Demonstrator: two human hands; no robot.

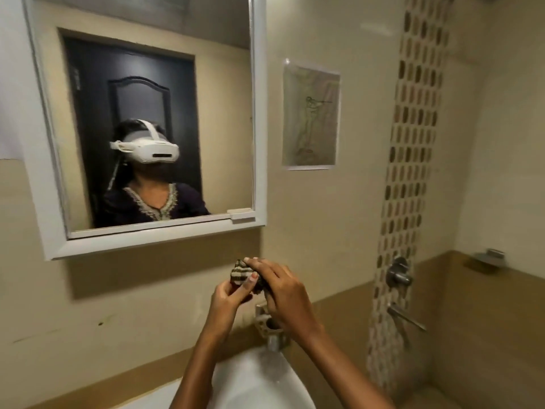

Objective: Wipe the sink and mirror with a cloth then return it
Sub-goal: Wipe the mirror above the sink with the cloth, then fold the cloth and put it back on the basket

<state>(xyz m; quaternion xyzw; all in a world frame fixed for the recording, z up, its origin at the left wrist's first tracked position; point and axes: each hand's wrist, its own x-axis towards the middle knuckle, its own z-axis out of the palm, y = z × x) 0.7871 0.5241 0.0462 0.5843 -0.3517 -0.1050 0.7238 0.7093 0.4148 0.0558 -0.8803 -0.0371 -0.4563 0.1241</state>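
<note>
A small striped dark-and-cream cloth point(241, 273) is bunched up between both my hands, above the tap. My left hand point(229, 293) grips it from below, thumb pressed on its front. My right hand point(283, 287) covers its right side and top with fingers curled over it. The white sink point(259, 379) lies below my forearms at the bottom centre. The white-framed mirror point(206, 84) hangs on the wall up and to the left, well above the cloth, and reflects a person wearing a white headset.
A metal tap point(269, 327) juts from the wall just under my hands. A paper drawing point(309, 116) is stuck right of the mirror. Shower valve point(398, 274), a metal rod point(408, 318) and a soap dish point(489, 256) are on the right walls.
</note>
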